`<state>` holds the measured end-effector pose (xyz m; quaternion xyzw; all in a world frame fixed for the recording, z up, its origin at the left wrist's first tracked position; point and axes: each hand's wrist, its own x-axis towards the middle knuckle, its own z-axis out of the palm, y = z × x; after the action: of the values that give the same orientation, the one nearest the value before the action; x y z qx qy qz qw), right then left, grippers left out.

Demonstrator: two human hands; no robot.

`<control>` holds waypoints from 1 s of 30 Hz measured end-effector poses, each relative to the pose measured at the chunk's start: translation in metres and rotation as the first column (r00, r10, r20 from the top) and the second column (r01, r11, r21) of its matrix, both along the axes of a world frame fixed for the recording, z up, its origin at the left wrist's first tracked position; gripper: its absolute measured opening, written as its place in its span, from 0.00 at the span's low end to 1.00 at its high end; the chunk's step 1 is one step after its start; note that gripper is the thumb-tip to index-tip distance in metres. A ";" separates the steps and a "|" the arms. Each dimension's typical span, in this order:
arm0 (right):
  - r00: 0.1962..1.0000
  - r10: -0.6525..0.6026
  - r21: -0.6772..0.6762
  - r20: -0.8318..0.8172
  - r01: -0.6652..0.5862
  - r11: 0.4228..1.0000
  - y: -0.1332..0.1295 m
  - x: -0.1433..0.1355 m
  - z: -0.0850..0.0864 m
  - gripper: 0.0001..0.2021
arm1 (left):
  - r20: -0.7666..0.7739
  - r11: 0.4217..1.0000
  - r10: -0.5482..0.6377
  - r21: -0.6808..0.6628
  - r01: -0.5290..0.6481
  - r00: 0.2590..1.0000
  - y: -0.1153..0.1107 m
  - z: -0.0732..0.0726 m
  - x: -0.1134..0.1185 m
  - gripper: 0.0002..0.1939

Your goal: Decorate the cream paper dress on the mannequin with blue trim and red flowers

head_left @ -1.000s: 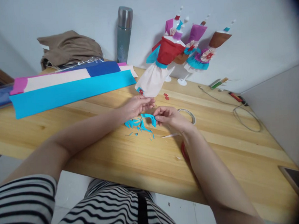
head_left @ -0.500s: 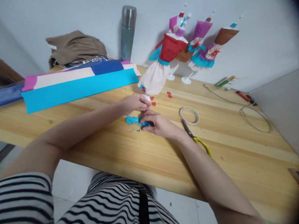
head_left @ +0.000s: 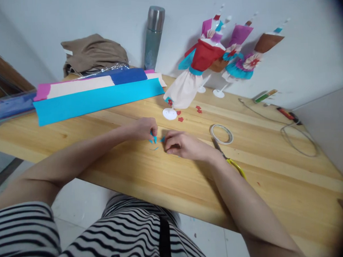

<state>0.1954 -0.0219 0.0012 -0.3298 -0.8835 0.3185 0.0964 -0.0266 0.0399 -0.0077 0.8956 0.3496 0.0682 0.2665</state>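
Observation:
My left hand (head_left: 146, 128) is closed around blue paper scraps (head_left: 154, 138), with bits sticking out below the fingers. Close by on its right, my right hand (head_left: 183, 145) rests on the table, its fingers curled inward. A small blue paper bit (head_left: 162, 139) shows at those fingertips; whatever lies inside the curl is hidden. A thin blue sliver (head_left: 154, 149) lies on the wood between the hands. Beyond them stands a doll-like figure in a red top and pale skirt (head_left: 184, 91), on a white round base (head_left: 169, 113). Red paper flowers (head_left: 180, 119) lie beside the base.
Scissors with yellow handles (head_left: 236, 167) and a tape roll (head_left: 221, 134) lie right of my right hand. Blue crepe paper (head_left: 100, 103) spans the left side. A flask (head_left: 154, 39), brown cloth (head_left: 95, 54), more dressed figures (head_left: 242, 62) and a cable (head_left: 298, 139) line the back.
My left hand has come toward me and left from the white base, taking up blue scraps. The pile of blue scraps between the hands has shrunk to small bits. My right hand's fingers have curled in.

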 end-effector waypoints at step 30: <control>0.759 -0.576 -0.517 -0.304 0.377 0.769 0.016 0.033 0.010 0.14 | 0.328 0.829 0.320 -0.551 -0.095 0.889 -0.005 0.017 0.061 0.05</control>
<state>0.2285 -0.0056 0.0111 -0.4796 -0.6282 0.5333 0.3017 0.0349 0.0350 0.0095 0.7109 0.3889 0.1850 0.5561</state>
